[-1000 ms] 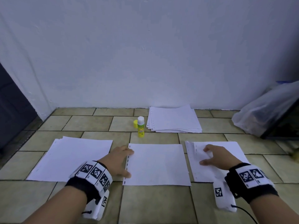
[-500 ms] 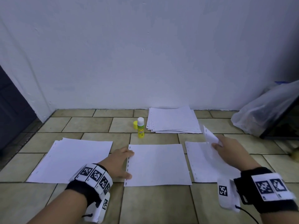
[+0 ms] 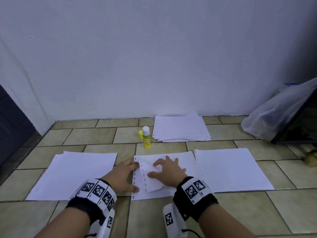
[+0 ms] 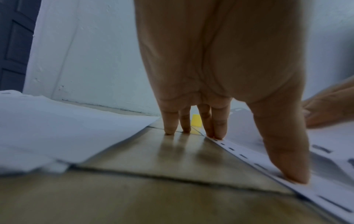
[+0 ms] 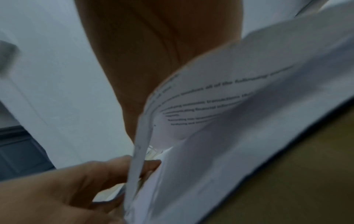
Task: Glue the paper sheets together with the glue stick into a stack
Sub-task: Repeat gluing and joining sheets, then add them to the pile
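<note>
paper in four spots on the tiled floor (image 3: 96, 134): left pile (image 3: 73, 174), middle sheet (image 3: 173, 160), right sheet (image 3: 228, 169), back stack (image 3: 181, 128) by the wall. one glue stick (image 3: 146, 137) upright, uncapped, one yellow cap (image 3: 140, 133) touching it. left hand (image 3: 121, 176) fingers straight, tips pinning the middle sheet's punched edge. right hand (image 3: 169, 171) grips a curled loose sheet (image 3: 149, 176) over the middle one, thumb probably under it, wrist view blurry. bare tiles near the wrists.
</note>
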Demonstrator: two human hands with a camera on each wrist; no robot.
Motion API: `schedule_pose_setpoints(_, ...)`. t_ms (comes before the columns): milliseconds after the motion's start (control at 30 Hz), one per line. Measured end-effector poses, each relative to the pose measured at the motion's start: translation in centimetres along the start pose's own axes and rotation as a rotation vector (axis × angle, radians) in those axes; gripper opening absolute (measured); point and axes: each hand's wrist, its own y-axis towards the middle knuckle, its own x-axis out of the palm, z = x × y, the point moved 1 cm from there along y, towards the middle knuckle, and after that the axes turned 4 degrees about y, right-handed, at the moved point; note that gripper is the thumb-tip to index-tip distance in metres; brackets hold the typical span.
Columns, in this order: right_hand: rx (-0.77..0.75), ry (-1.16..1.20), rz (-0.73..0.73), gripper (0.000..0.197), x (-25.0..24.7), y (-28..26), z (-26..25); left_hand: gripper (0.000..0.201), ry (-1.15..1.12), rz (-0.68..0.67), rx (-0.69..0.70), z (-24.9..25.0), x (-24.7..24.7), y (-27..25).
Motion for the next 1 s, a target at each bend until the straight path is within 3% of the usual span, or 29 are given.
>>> schedule_pose_setpoints(533,0.037,-0.011,0.018,0.062,1.3,1.3,-1.6,0.079,-0.081,0.048,0.033,-0.1,0.2,-0.2)
schedule_pose_setpoints(1000,0.06,-0.028,0.042,0.069,1.2,1.6,-1.0,0.083,-0.045,0.042,0.024,-0.2,0.4,-0.3)
